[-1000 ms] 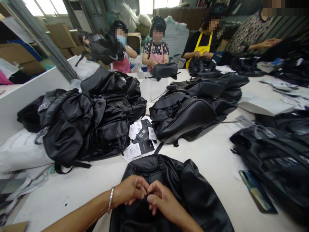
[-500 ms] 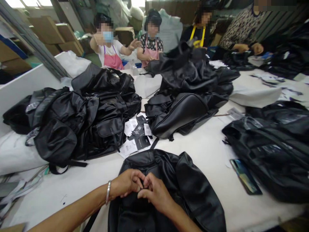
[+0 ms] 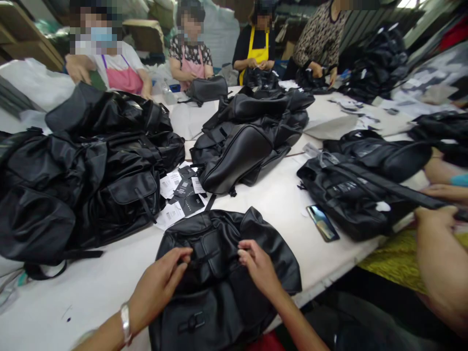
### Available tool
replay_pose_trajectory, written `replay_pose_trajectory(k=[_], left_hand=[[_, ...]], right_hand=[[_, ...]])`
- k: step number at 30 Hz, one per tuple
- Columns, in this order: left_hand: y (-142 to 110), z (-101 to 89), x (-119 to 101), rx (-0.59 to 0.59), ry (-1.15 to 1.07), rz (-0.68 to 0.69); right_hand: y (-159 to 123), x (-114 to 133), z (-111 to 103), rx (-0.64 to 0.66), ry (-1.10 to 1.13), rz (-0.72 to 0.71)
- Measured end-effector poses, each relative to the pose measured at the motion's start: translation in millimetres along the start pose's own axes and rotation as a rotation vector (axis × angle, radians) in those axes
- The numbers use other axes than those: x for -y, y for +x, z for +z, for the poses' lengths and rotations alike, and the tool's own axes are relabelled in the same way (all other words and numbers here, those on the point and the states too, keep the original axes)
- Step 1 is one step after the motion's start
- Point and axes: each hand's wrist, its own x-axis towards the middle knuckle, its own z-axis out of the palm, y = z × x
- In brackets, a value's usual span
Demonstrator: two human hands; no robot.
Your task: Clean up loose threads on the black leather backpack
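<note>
A black leather-look backpack (image 3: 219,302) lies on the table in front of me, with a flap pocket and a small buckle on its front. My left hand (image 3: 161,275), with a silver bangle on the wrist, is over the bag's left side; thumb and index finger are slightly apart with nothing visible between them. On the other side of the flap pocket (image 3: 210,251) is my right hand (image 3: 259,268), its fingers loosely bent and apart, holding nothing I can see. Both hands are at or just above the bag; whether the fingertips touch it, I cannot tell.
Black backpacks are heaped at left (image 3: 91,190) and centre (image 3: 237,151), with paper tags (image 3: 186,192) between. A phone (image 3: 322,223) lies beside another backpack (image 3: 351,195), whose strap a nearby person's hand (image 3: 437,219) grips. Several people work across the table (image 3: 256,204).
My hands were together at the bag's front; they have now separated to either side. The view has swung right, bringing a neighbour's arms into sight. A backpack lifted over the centre heap is down.
</note>
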Motion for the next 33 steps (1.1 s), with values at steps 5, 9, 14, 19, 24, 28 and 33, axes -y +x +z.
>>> replay_pose_trajectory(k=[5,9,14,19,24,28,33], left_hand=[[-52,46.5,3,0.386,0.548,0.023],[-55,63.8,-3,0.36,0.729,0.009],[-53,50.4,-13,0.31,0.584,0.059],[-60,53.7,-2,0.216,0.473,0.049],[-67,58.2,19,0.14,0.294,0.068],[-71,56.0,27,0.069,0.297,0.099],[-46,79.1,10,-0.086,0.293,0.39]], right_hand=[[-73,-53,-30,-0.035,-0.649,0.031],[-96,-67,1,-0.093,-0.625,-0.028],[-87,-53,-1,-0.173,-0.266,-0.064],[-88,-14,6,-0.139,-0.194,-0.195],[-98,-22,42,0.279,-0.243,-0.469],[-93,-44,53,0.381,-0.265,-0.491],[-97,-21,42,0.13,-0.556,-0.362]])
